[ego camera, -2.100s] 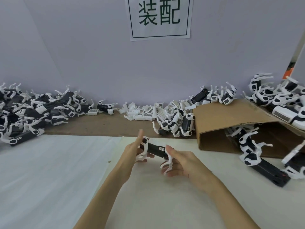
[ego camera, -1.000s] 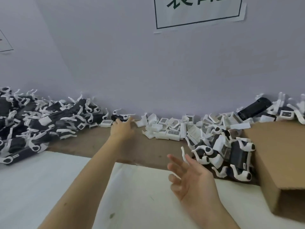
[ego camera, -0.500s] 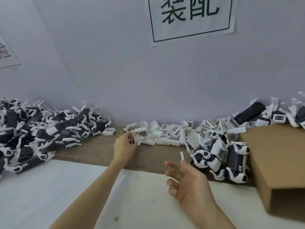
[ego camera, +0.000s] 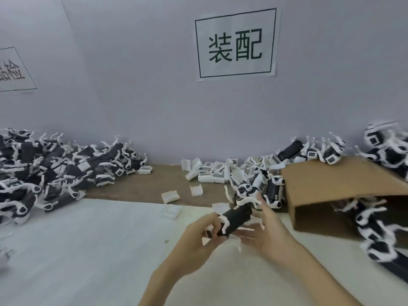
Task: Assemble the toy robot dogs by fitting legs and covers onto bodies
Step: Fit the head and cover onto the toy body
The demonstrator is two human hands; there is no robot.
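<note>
I hold a toy dog (ego camera: pixel 237 219), a black body with white legs fitted, tilted above the white mat (ego camera: pixel 88 250). My left hand (ego camera: pixel 198 236) grips its lower left end with curled fingers. At the upper right end my right hand (ego camera: pixel 272 230) cradles it, thumb against a white leg and fingers underneath. Whether a cover sits on the body is hidden. White covers (ego camera: pixel 212 173) lie heaped by the back wall, and loose covers (ego camera: pixel 170 196) are scattered just beyond my hands.
A big pile of black-and-white dogs (ego camera: pixel 55 171) fills the left side. A tipped cardboard box (ego camera: pixel 331 184) stands at right with more dogs (ego camera: pixel 375 228) spilling from it. A small cluster of dogs (ego camera: pixel 262 186) sits beside the box.
My left hand has come back from the cover heap at the back wall. My right hand, empty before, has closed in. Both now hold a toy dog over the mat.
</note>
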